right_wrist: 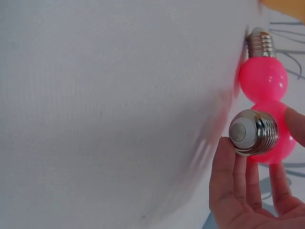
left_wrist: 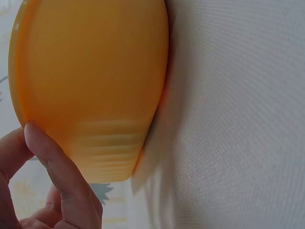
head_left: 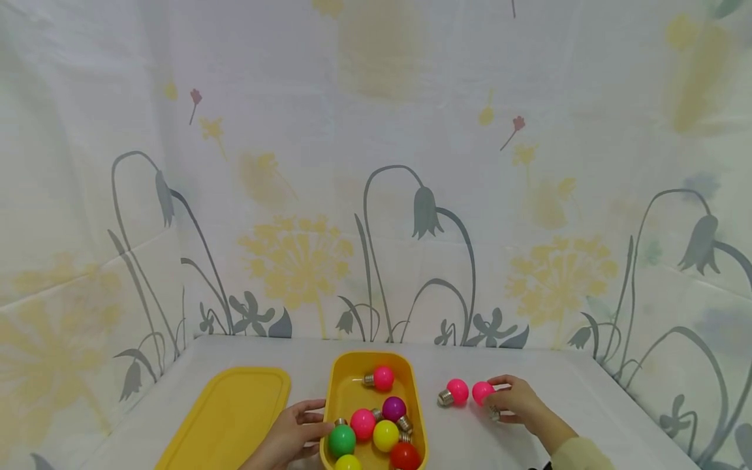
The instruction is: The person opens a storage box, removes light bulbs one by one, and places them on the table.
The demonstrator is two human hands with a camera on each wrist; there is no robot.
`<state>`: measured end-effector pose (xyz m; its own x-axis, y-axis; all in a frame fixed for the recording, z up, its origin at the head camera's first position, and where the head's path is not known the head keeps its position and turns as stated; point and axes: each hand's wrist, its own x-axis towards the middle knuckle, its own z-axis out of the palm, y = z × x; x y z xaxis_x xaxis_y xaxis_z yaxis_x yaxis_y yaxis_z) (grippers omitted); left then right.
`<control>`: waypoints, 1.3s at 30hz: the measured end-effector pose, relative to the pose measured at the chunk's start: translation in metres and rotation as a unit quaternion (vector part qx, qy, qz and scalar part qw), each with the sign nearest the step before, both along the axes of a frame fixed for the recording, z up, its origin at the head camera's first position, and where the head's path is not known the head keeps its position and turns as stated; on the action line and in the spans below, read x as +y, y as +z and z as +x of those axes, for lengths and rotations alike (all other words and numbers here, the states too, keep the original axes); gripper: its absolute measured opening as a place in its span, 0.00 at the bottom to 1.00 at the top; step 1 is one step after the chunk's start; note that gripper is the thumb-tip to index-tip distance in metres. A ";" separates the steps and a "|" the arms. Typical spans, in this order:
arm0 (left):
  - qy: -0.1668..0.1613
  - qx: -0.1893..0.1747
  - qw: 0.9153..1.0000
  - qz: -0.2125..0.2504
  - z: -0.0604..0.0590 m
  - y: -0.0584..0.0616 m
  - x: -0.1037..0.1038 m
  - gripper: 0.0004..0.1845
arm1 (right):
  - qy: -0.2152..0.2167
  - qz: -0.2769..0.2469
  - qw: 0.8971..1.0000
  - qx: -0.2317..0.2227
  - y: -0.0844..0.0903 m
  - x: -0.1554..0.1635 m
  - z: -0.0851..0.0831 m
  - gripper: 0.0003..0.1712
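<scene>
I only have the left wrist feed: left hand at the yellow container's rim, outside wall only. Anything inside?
Observer: Yes, the head view shows bulbs of several colours in the yellow container.
Operator: What's the right hand doing?
Observer: Holding a pink bulb, fingers and thumb round it.
Operator: Anything between that hand and the container?
Observer: A second pink bulb, lying on the white tabletop.
</scene>
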<state>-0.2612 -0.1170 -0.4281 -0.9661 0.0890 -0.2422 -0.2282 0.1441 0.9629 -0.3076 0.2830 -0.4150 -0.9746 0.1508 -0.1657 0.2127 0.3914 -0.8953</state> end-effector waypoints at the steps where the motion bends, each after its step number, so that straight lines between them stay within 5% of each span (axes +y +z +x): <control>1: 0.000 -0.001 1.000 0.001 0.000 0.000 0.000 0.31 | -0.002 0.000 1.000 -0.002 -0.001 0.000 -0.001 0.29; 20: 0.004 0.008 1.000 -0.003 0.002 0.002 0.001 0.31 | -0.005 0.005 1.000 -0.017 -0.013 -0.002 -0.009 0.28; 39: 0.005 -0.001 1.000 -0.012 0.001 0.002 0.002 0.30 | 0.019 0.030 0.999 -0.001 0.022 0.002 -0.006 0.30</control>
<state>-0.2605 -0.1149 -0.4260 -0.9665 0.0742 -0.2459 -0.2312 0.1659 0.9587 -0.3131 0.2850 -0.3926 -0.9795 0.1236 -0.1590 0.1982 0.4527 -0.8693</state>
